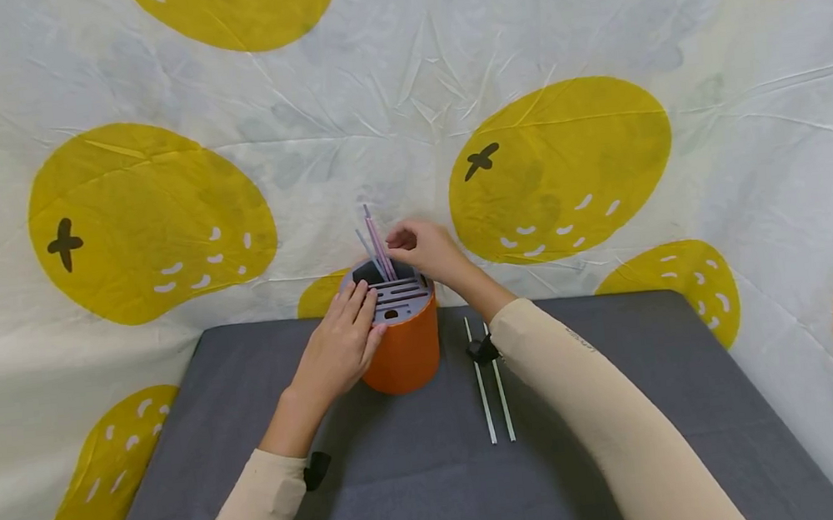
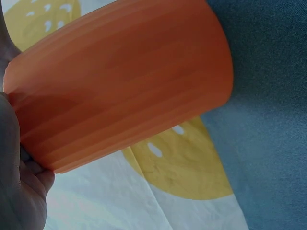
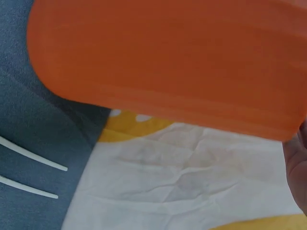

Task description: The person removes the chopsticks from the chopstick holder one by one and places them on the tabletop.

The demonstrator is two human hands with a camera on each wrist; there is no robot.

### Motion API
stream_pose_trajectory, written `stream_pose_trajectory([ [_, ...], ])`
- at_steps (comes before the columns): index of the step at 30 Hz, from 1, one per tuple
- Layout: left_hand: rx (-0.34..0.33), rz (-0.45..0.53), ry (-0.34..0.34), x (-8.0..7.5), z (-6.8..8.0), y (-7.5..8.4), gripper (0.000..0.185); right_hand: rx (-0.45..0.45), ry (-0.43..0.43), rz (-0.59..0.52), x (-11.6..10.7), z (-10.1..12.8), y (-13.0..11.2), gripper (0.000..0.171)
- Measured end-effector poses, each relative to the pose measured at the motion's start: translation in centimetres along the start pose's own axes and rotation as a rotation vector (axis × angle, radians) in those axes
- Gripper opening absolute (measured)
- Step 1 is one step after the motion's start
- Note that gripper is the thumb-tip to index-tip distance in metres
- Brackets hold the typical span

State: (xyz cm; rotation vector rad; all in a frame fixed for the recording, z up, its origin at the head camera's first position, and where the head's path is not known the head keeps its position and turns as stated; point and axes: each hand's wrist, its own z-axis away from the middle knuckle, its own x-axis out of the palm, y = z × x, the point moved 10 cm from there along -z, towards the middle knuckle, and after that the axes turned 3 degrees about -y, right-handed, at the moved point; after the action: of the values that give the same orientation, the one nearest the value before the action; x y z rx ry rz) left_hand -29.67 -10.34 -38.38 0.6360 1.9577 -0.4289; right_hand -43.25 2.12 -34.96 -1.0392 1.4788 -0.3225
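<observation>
Several thin straws [image 1: 377,243] stood in the slotted grey lid [image 1: 395,294] of an orange holder [image 1: 404,349] at the far edge of a grey mat [image 1: 407,478]. The right hand [image 1: 424,247] pinched their tops; the left hand [image 1: 342,342] lay flat-fingered against the lid. Two white straws [image 1: 493,391] lay just beside the holder.
</observation>
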Motion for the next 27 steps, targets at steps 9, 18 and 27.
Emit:
stream_pose_trajectory([
  [9,0.001,-0.004,-0.005,-0.1,-0.1,0.1,0.058,0.017,0.04,0.027,0.4,-0.5,-0.7,0.017],
  [18,0.008,-0.002,0.005,-0.3,0.0,0.1,0.057,0.018,0.065,0.079,0.5,-0.6,-1.2,0.013],
  [27,0.01,-0.006,0.012,-0.4,0.0,0.2,0.057,0.019,0.068,0.023,-0.1,-0.4,-1.3,0.011],
])
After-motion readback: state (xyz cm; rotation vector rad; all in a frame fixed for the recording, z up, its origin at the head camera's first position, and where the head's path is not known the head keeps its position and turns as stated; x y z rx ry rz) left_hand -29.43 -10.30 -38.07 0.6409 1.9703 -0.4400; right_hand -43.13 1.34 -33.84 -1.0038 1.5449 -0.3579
